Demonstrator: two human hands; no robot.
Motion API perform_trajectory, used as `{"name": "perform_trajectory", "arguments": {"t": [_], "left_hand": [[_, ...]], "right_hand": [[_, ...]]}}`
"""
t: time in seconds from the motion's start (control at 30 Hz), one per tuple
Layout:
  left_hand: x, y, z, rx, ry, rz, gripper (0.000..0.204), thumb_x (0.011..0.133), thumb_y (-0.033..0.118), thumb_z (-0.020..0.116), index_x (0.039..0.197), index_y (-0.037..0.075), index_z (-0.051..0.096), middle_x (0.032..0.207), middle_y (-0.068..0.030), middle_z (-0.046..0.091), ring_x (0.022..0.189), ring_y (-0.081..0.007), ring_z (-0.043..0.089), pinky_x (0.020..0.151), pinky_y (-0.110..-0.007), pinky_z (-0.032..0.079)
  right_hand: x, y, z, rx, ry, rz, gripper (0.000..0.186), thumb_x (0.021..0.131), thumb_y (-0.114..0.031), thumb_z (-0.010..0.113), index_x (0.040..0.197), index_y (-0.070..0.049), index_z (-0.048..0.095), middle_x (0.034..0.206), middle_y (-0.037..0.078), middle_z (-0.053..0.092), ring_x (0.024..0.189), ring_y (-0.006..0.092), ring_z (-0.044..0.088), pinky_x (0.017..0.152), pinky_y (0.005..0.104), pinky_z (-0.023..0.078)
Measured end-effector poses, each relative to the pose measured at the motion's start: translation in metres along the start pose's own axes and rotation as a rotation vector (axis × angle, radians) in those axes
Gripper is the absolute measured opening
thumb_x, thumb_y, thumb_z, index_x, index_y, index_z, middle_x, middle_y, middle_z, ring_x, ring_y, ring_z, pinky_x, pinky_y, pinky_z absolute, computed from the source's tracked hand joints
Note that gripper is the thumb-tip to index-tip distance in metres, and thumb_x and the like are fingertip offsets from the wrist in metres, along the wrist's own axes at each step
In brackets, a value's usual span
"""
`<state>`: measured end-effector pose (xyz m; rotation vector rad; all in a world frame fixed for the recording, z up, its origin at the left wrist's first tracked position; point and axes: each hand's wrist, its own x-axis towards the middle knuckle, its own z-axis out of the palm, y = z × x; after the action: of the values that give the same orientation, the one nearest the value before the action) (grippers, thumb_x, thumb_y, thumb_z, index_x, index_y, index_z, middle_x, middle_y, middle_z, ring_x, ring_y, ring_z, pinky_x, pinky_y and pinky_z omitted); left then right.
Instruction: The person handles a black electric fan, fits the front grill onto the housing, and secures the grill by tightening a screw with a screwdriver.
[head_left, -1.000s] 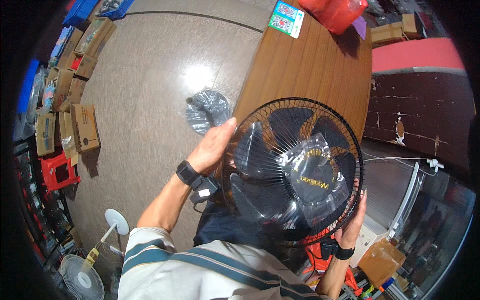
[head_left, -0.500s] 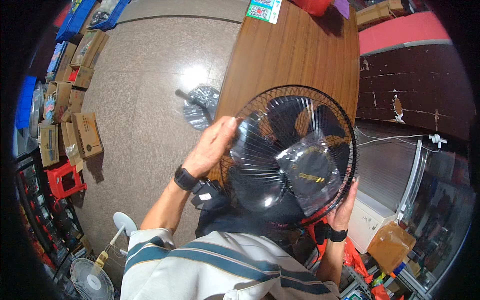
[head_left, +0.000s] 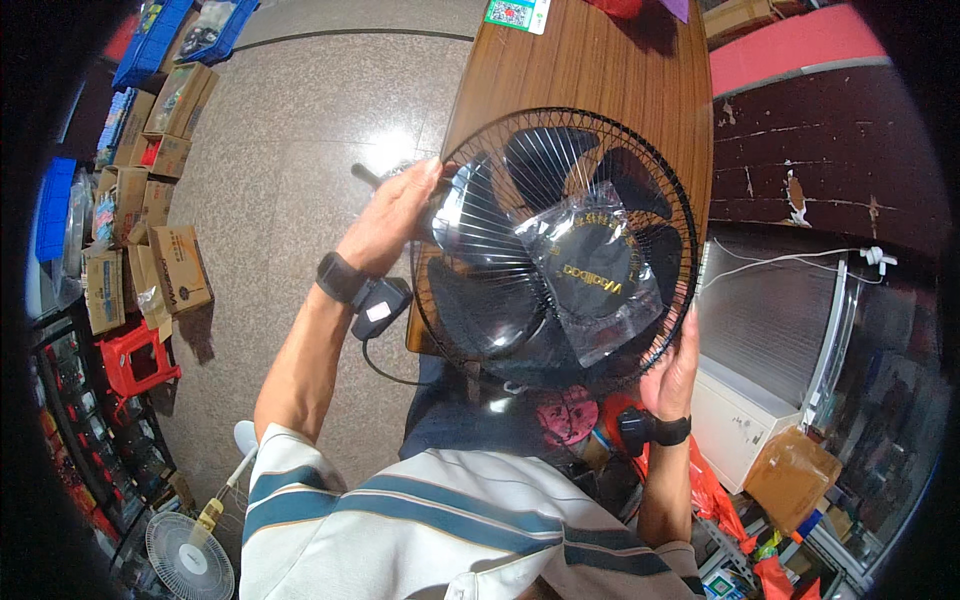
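My left hand (head_left: 395,210) is closed on the left rim of a large black fan head (head_left: 520,150) with a wire guard and dark blades. My right hand (head_left: 670,365) grips its lower right rim. A clear plastic bag (head_left: 630,285) with a dark disc inside lies over the middle of the guard. The fan is held over the near end of a wooden table (head_left: 570,70). A dark rod (head_left: 364,172) shows behind my left hand, the wrapped round piece below it mostly hidden. A boxy black device (head_left: 385,310) with a cable is at my left wrist.
Cardboard boxes (head_left: 180,270), blue crates (head_left: 55,205) and a red stool (head_left: 135,360) line the left side. A white standing fan (head_left: 190,555) is at lower left. A white cabinet (head_left: 740,430), brown carton (head_left: 790,475) and white cable (head_left: 780,255) are at the right.
Both my hands have carried the fan head up the view, away from my body and slightly left, further onto the table. It now covers more of the wrapped piece on the floor.
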<state>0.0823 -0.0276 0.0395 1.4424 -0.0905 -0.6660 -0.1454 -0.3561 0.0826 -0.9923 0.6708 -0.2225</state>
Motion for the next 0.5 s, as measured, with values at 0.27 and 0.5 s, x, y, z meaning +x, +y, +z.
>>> {"name": "perform_trajectory", "arguments": {"t": [0.27,0.5], "left_hand": [[-0.001,0.024,-0.001,0.049,-0.011,-0.068,0.056,0.110,0.046,0.047,0.141,0.001,0.057,0.135,-0.0173,0.064,0.121,-0.0259,0.061,0.103,-0.039,0.050],[0.006,0.041,-0.013,0.118,-0.048,-0.146,0.059,0.107,0.051,0.051,0.140,0.004,0.060,0.138,-0.0180,0.061,0.127,-0.0280,0.058,0.099,-0.046,0.052]], "right_hand": [[-0.010,0.013,0.007,0.037,-0.003,-0.035,0.048,0.110,-0.043,0.050,0.144,-0.009,0.054,0.142,0.004,0.060,0.131,0.0187,0.056,0.113,0.0375,0.044],[-0.011,0.016,-0.006,0.007,0.012,-0.017,0.045,0.112,-0.038,0.046,0.147,-0.010,0.049,0.137,0.004,0.058,0.130,0.0162,0.054,0.113,0.0358,0.042]]}}
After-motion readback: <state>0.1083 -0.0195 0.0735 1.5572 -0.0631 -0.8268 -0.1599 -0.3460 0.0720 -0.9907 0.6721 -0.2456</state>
